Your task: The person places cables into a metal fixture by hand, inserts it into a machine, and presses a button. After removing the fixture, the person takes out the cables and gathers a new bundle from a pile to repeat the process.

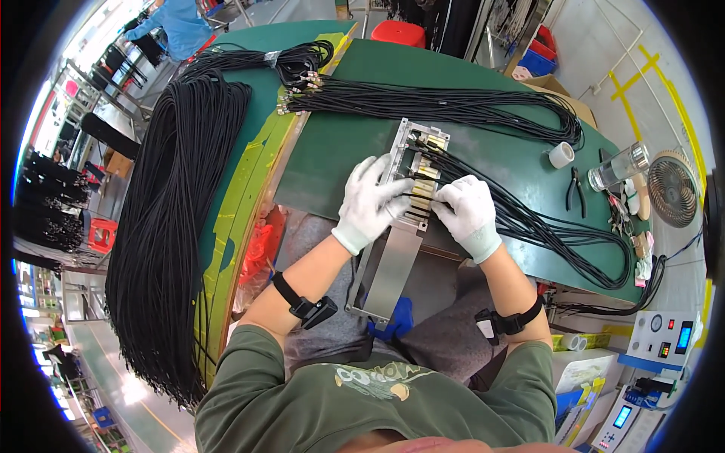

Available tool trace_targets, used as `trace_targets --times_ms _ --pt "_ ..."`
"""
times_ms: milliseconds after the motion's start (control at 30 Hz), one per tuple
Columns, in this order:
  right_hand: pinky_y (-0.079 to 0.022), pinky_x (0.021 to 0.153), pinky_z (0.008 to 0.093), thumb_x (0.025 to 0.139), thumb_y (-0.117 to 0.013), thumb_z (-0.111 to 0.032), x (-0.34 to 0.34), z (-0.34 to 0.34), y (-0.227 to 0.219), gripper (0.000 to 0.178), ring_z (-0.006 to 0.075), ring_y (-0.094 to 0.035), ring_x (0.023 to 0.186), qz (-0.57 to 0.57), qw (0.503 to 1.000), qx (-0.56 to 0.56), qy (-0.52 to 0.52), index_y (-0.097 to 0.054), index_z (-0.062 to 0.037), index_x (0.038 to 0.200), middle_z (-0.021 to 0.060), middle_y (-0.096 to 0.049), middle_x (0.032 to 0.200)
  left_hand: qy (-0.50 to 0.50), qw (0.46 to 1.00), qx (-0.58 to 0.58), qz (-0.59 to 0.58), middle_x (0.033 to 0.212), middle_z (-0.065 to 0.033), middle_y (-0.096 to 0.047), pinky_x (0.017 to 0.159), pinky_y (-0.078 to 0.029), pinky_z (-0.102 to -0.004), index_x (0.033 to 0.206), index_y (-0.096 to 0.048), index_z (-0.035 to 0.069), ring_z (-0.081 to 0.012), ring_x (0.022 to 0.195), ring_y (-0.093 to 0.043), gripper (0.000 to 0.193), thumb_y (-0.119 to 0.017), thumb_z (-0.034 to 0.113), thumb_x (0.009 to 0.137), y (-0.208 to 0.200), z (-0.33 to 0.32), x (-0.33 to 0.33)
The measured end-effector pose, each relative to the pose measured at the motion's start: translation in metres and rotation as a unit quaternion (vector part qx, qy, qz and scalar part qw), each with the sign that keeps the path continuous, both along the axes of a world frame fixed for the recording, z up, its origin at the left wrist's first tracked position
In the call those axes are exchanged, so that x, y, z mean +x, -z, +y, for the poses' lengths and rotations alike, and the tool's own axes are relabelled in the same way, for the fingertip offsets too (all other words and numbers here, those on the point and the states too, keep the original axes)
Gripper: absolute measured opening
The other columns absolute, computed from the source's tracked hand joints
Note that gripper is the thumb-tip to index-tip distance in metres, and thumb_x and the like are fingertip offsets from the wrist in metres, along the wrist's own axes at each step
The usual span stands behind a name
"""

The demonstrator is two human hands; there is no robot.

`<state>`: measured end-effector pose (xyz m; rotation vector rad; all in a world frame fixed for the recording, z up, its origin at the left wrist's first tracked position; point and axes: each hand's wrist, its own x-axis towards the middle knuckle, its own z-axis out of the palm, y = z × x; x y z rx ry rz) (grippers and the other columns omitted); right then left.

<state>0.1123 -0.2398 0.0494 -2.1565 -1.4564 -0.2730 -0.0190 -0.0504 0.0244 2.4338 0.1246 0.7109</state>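
A long metal fixture [390, 273] with a row of brass-coloured slots juts over the table's near edge toward me. Several black cables [521, 211] run from its slots off to the right and loop back. On the fixture's left side, my white-gloved left hand [370, 198] has its fingers spread, with the tips over the slots beside a cable end. From the right side, my gloved right hand [468, 211] pinches a black cable at the slots. The fingertips partly hide the cable there.
A cable bundle [438, 102] with metal connectors lies behind the fixture. Left, a large black cable heap [174, 226] drapes over a yellow-edged table. Right are a white tape roll [561, 155], pliers [576, 192], a clear cylinder [619, 174] and a small fan [672, 190]. Another person [175, 30] stands far left.
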Motion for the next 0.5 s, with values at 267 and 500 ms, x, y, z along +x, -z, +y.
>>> trace_targets --times_ms 267,500 --pt "-0.045 0.083 0.0402 0.074 -0.08 -0.03 0.017 -0.003 -0.007 0.027 0.0281 -0.058 0.099 -0.067 0.995 0.026 0.071 -0.07 -0.0154 0.095 0.0047 -0.066 0.096 0.021 0.982 0.174 0.068 0.148 -0.0194 -0.047 0.117 -0.02 -0.0629 0.109 -0.078 0.038 -0.0436 0.139 -0.037 0.034 -0.072 0.051 0.078 -0.004 -0.011 0.003" --pt "-0.048 0.074 0.0409 0.079 -0.076 -0.027 0.053 -0.001 -0.003 0.012 0.0281 -0.061 0.083 -0.01 0.995 0.003 0.096 -0.073 -0.0153 0.078 0.0035 -0.066 0.079 -0.004 0.99 0.123 -0.063 0.138 -0.0204 -0.057 0.112 -0.032 -0.0563 0.1 -0.078 0.02 -0.0431 0.132 -0.047 0.027 -0.075 0.037 0.079 0.011 -0.004 0.007"
